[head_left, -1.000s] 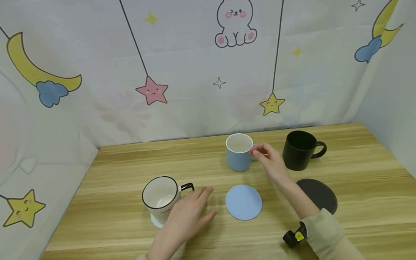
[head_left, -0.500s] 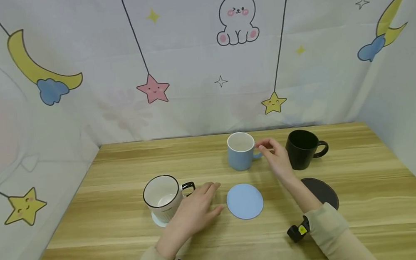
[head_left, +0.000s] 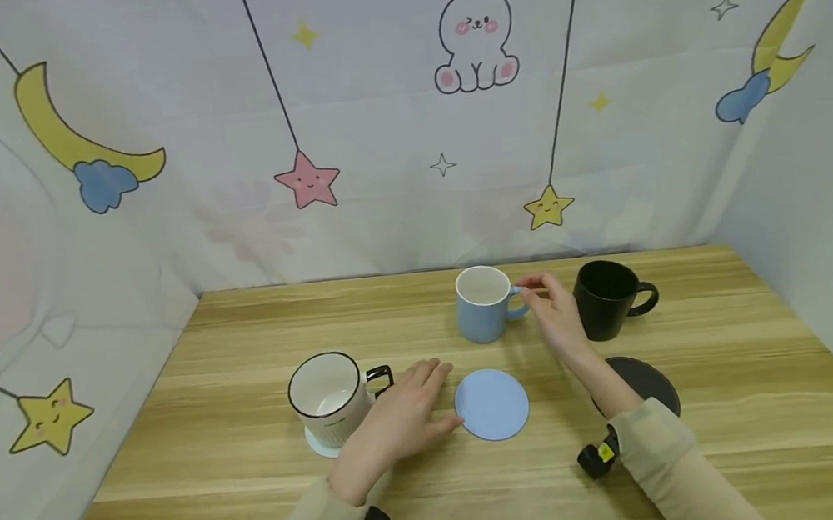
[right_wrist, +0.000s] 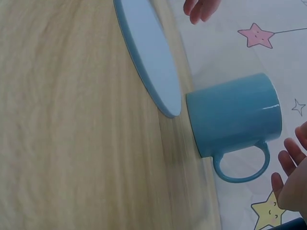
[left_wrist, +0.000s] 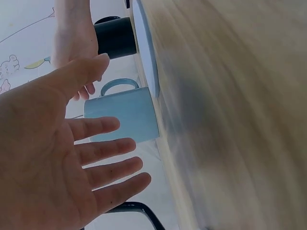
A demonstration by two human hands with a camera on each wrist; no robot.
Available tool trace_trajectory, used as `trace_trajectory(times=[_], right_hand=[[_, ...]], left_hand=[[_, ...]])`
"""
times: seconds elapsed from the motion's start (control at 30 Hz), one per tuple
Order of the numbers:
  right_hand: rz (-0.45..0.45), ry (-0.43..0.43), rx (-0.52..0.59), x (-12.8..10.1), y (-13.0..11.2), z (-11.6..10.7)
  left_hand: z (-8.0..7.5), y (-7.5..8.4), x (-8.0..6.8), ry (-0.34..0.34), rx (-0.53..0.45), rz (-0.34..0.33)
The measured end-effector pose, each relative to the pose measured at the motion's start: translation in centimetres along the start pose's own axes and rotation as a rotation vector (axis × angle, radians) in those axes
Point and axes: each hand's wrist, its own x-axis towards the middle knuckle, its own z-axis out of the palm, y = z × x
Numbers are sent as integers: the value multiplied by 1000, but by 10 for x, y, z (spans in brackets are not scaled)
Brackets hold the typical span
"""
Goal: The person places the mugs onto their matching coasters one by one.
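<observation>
A blue mug (head_left: 484, 305) stands upright at the back middle of the wooden table (head_left: 179, 450), handle to the right. My right hand (head_left: 551, 311) hovers beside that handle with relaxed fingers and holds nothing; in the right wrist view its fingertips (right_wrist: 289, 159) sit just off the handle of the blue mug (right_wrist: 235, 112). My left hand (head_left: 418, 402) lies flat, palm down, with its thumb at the left edge of a round blue coaster (head_left: 491, 404). In the left wrist view the left hand (left_wrist: 72, 163) is spread wide before the blue mug (left_wrist: 124, 120).
A white mug with a black rim (head_left: 326, 394) stands on a pale coaster (head_left: 320, 448) just left of my left hand. A black mug (head_left: 604, 299) stands right of my right hand, with a black coaster (head_left: 650, 384) in front of it. Printed cloth walls close in the back and sides.
My left hand has slid right, up to the blue coaster's edge. My right hand has shifted slightly right, uncovering the blue mug's handle.
</observation>
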Motion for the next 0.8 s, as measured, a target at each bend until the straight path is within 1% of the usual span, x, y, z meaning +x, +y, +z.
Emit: trace_trajectory(times=[0.13, 0.33, 0.57, 0.8], right_hand=[[21, 10, 17, 3, 3, 2], [76, 4, 68, 7, 8, 3], [156, 27, 133, 12, 15, 7], [210, 43, 185, 15, 23, 10]], left_hand=[[0, 1, 4, -18, -14, -2], [2, 1, 8, -45, 8, 6], [5, 1, 13, -89, 11, -15], [7, 2, 15, -130, 9, -34]])
